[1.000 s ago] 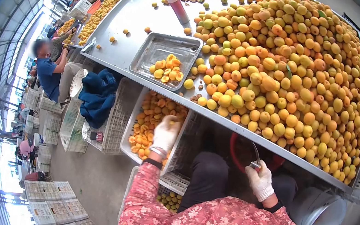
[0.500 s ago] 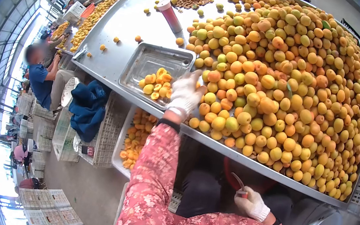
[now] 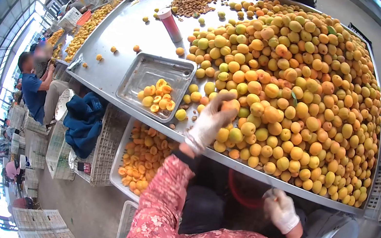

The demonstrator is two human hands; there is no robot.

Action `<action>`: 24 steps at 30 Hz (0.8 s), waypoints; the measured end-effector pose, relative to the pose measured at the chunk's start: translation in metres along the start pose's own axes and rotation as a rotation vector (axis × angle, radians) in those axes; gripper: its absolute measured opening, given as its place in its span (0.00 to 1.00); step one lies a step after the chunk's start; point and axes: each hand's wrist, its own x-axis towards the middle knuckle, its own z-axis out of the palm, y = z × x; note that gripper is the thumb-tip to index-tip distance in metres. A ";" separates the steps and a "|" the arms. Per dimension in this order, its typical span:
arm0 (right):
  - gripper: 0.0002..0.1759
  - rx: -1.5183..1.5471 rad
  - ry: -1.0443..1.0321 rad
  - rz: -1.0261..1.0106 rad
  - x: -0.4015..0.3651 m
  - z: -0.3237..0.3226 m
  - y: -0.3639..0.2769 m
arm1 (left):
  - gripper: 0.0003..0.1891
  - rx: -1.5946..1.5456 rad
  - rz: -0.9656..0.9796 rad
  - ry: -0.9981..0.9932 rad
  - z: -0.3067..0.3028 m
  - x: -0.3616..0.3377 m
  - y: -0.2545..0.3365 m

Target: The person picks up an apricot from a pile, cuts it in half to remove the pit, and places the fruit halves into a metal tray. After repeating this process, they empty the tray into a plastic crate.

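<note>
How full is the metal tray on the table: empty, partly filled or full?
Partly filled: a cluster of cut fruit lies toward the near end of the metal tray, while bare metal shows toward its far end.

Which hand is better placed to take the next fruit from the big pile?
Probably the left hand: it reaches over the near edge of the pile, its fingers at an orange fruit. The right hand is farther off, on the near side of the table's rim.

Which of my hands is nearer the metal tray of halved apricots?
Your left hand. It's at the apricot pile, just right of the metal tray; your right hand is farther right, off the near edge of the table.
</note>
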 end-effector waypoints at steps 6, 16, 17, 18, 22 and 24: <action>0.24 -0.455 0.424 -0.625 0.030 -0.011 -0.075 | 0.15 -0.078 0.006 -0.031 0.096 -0.059 -0.015; 0.15 0.133 0.301 -0.361 0.054 0.009 -0.087 | 0.23 -0.572 0.021 -0.248 0.111 -0.080 -0.030; 0.15 0.086 0.286 -0.367 0.058 0.010 -0.082 | 0.23 -0.588 0.016 -0.239 0.109 -0.080 -0.038; 0.15 0.041 0.263 -0.375 0.061 0.014 -0.079 | 0.24 -0.489 0.032 -0.187 0.103 -0.080 -0.047; 0.14 -0.089 0.191 -0.408 0.064 0.027 -0.078 | 0.26 -0.324 0.151 -0.060 0.080 -0.081 -0.064; 0.13 -0.388 0.233 -0.626 0.065 0.026 -0.077 | 0.26 -0.419 0.060 -0.031 0.070 -0.086 -0.061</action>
